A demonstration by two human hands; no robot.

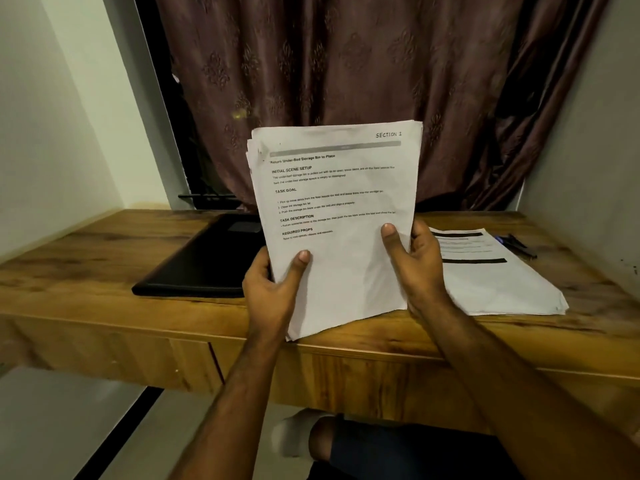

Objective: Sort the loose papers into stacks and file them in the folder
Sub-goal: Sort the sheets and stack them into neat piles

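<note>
I hold a stack of white printed papers upright above the front edge of the wooden desk; its top sheet reads "SECTION 1". My left hand grips the stack's lower left edge, thumb on the front. My right hand grips the lower right edge, thumb on the front and fingers behind. A closed black folder lies flat on the desk, left of and behind the held stack. A second stack of printed papers lies flat on the desk to the right.
A dark pen lies at the desk's back right, beyond the flat stack. A brown curtain hangs behind the desk, with walls close on both sides. My knee and a white sock show below the desk.
</note>
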